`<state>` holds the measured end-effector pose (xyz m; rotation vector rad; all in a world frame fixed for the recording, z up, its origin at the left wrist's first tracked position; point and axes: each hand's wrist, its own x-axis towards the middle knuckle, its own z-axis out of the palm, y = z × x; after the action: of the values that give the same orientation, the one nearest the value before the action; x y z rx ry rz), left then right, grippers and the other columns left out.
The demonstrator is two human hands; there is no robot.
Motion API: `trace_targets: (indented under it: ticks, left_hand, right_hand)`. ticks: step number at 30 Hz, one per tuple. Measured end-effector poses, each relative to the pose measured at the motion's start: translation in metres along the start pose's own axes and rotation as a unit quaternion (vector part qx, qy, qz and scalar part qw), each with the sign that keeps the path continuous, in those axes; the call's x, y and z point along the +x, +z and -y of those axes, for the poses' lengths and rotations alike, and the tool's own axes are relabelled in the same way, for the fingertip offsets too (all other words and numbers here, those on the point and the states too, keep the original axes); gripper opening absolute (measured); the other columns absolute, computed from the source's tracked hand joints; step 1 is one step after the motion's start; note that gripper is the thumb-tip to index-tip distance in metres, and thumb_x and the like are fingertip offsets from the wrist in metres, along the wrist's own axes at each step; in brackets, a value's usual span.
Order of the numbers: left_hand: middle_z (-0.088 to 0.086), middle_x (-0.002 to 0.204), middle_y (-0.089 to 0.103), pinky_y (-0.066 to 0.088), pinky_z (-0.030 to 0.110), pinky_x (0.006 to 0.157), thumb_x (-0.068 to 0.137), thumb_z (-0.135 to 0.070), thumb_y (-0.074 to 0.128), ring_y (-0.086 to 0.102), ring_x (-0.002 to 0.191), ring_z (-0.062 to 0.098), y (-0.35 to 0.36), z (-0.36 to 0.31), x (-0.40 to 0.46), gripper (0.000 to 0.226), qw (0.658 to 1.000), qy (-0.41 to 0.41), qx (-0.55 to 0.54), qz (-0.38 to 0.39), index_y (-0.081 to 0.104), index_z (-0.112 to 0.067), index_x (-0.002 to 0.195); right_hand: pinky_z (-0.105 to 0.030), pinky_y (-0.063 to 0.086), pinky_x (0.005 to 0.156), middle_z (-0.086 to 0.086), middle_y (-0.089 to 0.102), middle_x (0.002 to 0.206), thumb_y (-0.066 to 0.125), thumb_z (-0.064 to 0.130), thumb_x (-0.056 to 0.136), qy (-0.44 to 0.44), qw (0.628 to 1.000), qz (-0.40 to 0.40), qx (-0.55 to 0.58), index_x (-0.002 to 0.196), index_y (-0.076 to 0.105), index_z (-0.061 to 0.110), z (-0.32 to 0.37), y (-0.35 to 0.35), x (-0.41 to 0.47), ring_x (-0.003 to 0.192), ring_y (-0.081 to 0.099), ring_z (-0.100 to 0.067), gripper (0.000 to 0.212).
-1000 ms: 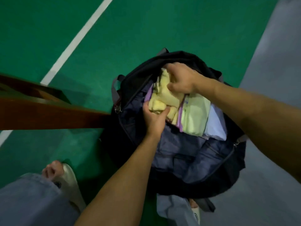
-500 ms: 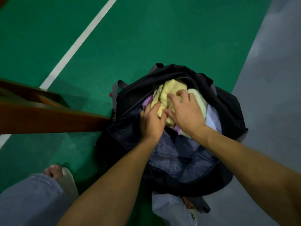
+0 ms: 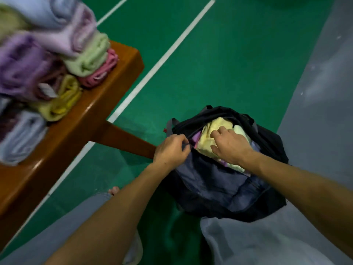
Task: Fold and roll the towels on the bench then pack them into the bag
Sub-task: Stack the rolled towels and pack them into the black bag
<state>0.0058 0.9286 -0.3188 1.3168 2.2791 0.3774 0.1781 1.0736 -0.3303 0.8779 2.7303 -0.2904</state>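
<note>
A black fabric backpack (image 3: 267, 142) with a greyish-purple lining is seen standing open on the green floor (image 3: 238, 64), just beside the leg of the brown wooden bench (image 3: 80, 127). The dark edge of its opening is pinched by the left hand (image 3: 172, 150), while the right hand (image 3: 231, 146) is laid with loosely spread fingers on the pale yellow rolled towel (image 3: 215, 127) inside the backpack, where light green and purple towels are also packed. More rolled towels (image 3: 57, 60) of purple, green, pink, yellow and pale blue colour are piled on the bench, well apart from the backpack.
</note>
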Motion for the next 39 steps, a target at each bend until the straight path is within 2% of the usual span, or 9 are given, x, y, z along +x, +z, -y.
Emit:
trace_targets:
  ticks: [3,8,11,18,23,27,31,35,39]
  left_hand:
    - [-0.003,0.105,0.072,0.049,0.037,0.073,0.099,-0.036,0.06,0.068,0.098,0.027,-0.057,-0.005,-0.041,0.013,0.999,-0.001,0.03,-0.023,0.07,-0.029,0.104]
    - [-0.005,0.101,0.076,0.051,0.036,0.072,0.096,-0.043,0.059,0.071,0.098,0.028,-0.145,-0.009,-0.124,0.02,0.995,0.0,0.055,-0.083,0.071,-0.029,0.102]
    - [-0.009,0.097,0.076,0.058,0.042,0.075,0.095,-0.05,0.056,0.071,0.094,0.023,-0.194,-0.001,-0.178,0.026,0.991,0.009,0.05,-0.126,0.072,-0.03,0.101]
    - [-0.013,0.085,0.074,0.057,0.036,0.066,0.1,-0.042,0.064,0.069,0.077,0.007,-0.293,0.059,-0.285,0.019,0.949,0.001,0.005,-0.315,0.072,-0.027,0.093]
    - [-0.019,0.081,0.066,0.054,0.033,0.066,0.105,-0.04,0.061,0.066,0.075,0.006,-0.334,0.111,-0.31,0.018,0.925,-0.037,-0.013,-0.377,0.068,-0.03,0.091]
    - [-0.011,0.086,0.068,0.048,0.03,0.07,0.105,-0.045,0.059,0.066,0.08,0.01,-0.347,0.148,-0.3,0.023,0.909,-0.05,-0.036,-0.412,0.066,-0.027,0.093]
    - [-0.003,0.101,0.068,0.051,0.035,0.079,0.102,-0.059,0.053,0.064,0.093,0.015,-0.354,0.182,-0.271,0.038,0.894,-0.072,-0.098,-0.432,0.063,-0.022,0.105]
    - [0.002,0.121,0.064,0.051,0.038,0.088,0.098,-0.07,0.05,0.064,0.099,0.014,-0.361,0.196,-0.239,0.06,0.864,-0.114,-0.182,-0.456,0.053,-0.016,0.127]
    - [0.001,0.112,0.064,0.054,0.046,0.097,0.092,-0.079,0.048,0.064,0.105,0.024,-0.363,0.205,-0.21,0.068,0.831,-0.13,-0.3,-0.451,0.054,-0.02,0.125]
  right_hand:
    - [-0.041,0.048,0.071,-0.011,0.055,0.125,0.052,0.041,0.104,-0.059,0.998,-0.014,-0.017,0.129,0.052,0.015,0.032,-0.053,-0.024,0.107,0.061,-0.034,0.036]
    - [-0.043,0.055,0.071,-0.005,0.059,0.113,0.047,0.044,0.104,-0.139,0.988,-0.038,-0.055,0.116,0.058,0.019,0.107,-0.151,-0.073,0.099,0.065,-0.031,0.029]
    - [-0.036,0.043,0.069,0.0,0.062,0.113,0.048,0.045,0.104,-0.179,0.98,-0.057,-0.068,0.113,0.059,0.026,0.158,-0.198,-0.099,0.105,0.065,-0.028,0.024]
    - [-0.04,0.053,0.076,0.007,0.067,0.111,0.053,0.048,0.101,-0.239,0.958,-0.149,0.057,0.109,0.059,0.031,0.284,-0.257,-0.135,0.103,0.065,-0.023,0.02]
    - [-0.045,0.056,0.088,0.002,0.063,0.122,0.056,0.049,0.1,-0.205,0.931,-0.207,0.22,0.125,0.055,0.027,0.356,-0.243,-0.12,0.112,0.062,-0.02,0.034]
    - [-0.04,0.041,0.106,-0.006,0.048,0.139,0.061,0.044,0.101,-0.144,0.895,-0.248,0.341,0.141,0.048,0.021,0.394,-0.226,-0.104,0.131,0.045,-0.028,0.049]
    - [-0.036,0.035,0.106,-0.003,0.032,0.149,0.058,0.049,0.101,-0.093,0.86,-0.261,0.43,0.157,0.03,0.026,0.422,-0.215,-0.093,0.136,0.036,-0.028,0.067]
    - [-0.043,0.041,0.102,0.001,0.025,0.152,0.053,0.06,0.1,-0.044,0.844,-0.277,0.458,0.16,0.019,0.039,0.442,-0.205,-0.083,0.135,0.034,-0.029,0.072]
    - [-0.051,0.043,0.105,0.0,0.02,0.155,0.05,0.069,0.097,0.004,0.836,-0.262,0.482,0.158,0.017,0.047,0.455,-0.201,-0.07,0.138,0.031,-0.033,0.072]
